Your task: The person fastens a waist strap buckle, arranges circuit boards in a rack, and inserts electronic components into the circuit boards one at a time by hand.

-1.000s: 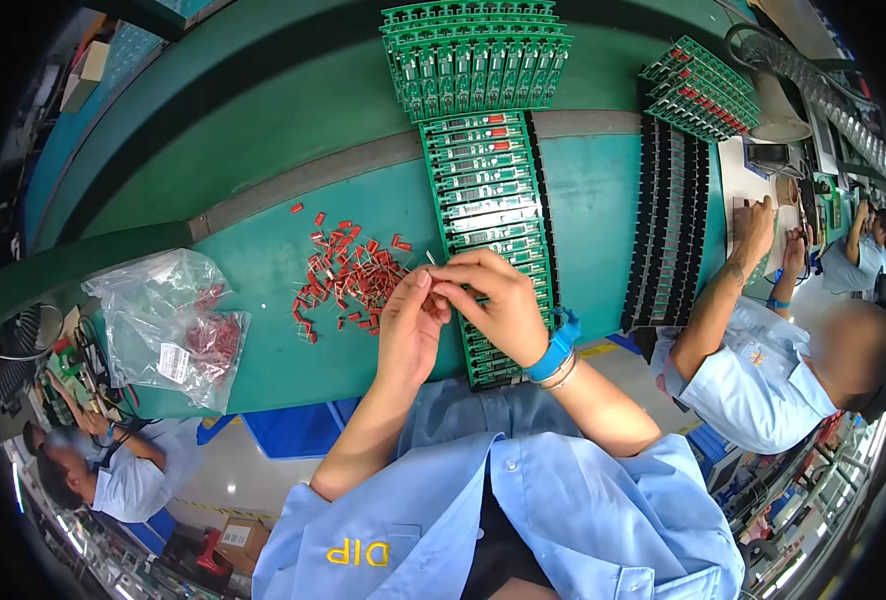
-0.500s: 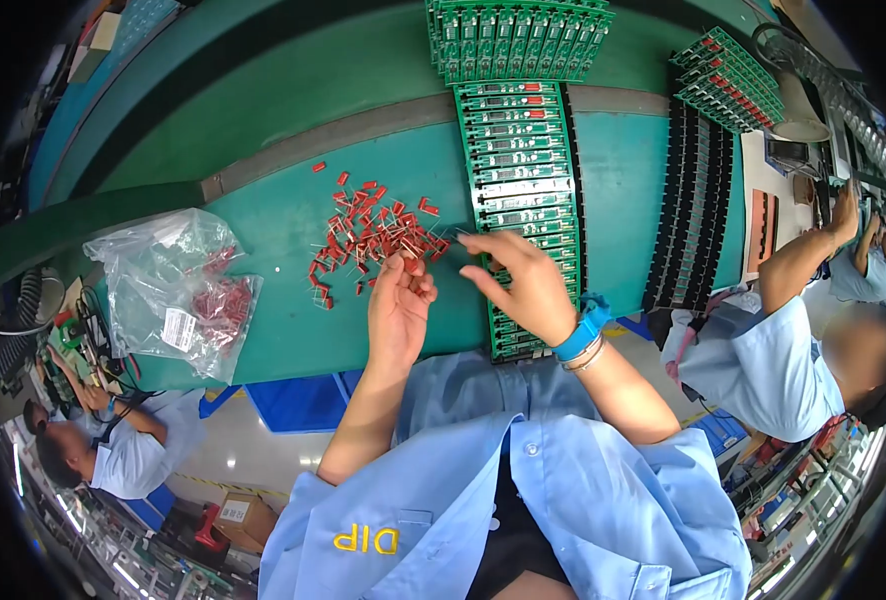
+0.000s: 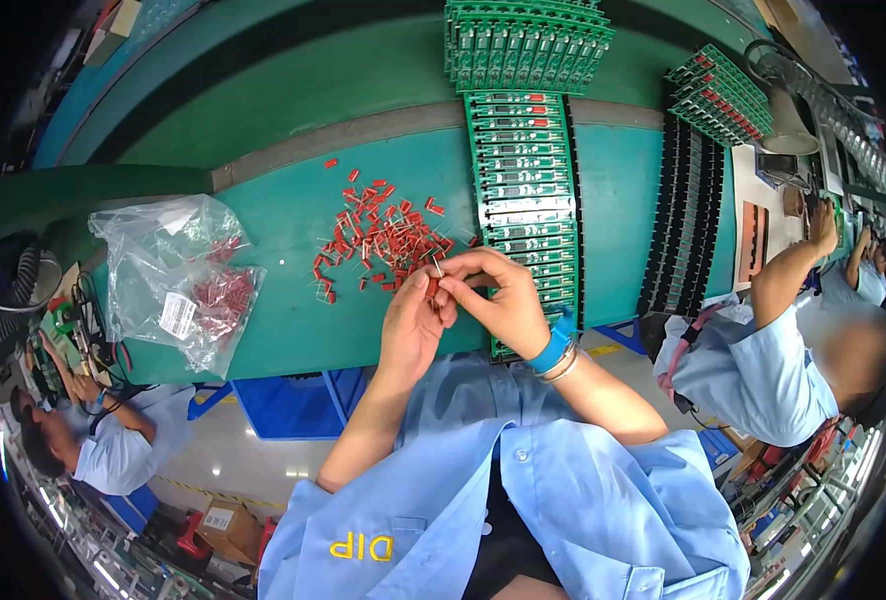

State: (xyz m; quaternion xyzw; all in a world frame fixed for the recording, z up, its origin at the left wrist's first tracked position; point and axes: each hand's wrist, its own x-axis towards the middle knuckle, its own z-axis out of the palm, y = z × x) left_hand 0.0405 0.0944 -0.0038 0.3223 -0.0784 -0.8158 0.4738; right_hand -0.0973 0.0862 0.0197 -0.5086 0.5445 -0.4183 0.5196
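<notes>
My left hand (image 3: 412,328) pinches a red capacitor (image 3: 433,287) between its fingertips, with the thin metal leads sticking up. From the other side, my right hand (image 3: 503,303) closes its thumb and forefinger on the same capacitor, and the two hands meet. Just beyond them a loose pile of red capacitors (image 3: 385,236) lies on the green table mat (image 3: 283,330). Right of my hands, a row of narrow green circuit boards (image 3: 525,187) is set in a black-edged rack; a few red parts show on its far boards.
A clear plastic bag (image 3: 178,285) with more red capacitors lies at left. Stacked green boards (image 3: 528,45) stand at the back, another board stack (image 3: 720,95) farther right. Black slotted racks (image 3: 685,215) lie on the right. Co-workers (image 3: 763,370) sit on both sides.
My right hand has moved left and closed in on the capacitor at my left fingertips. Before, its thumb and forefinger were apart near the boards. The view has shifted slightly.
</notes>
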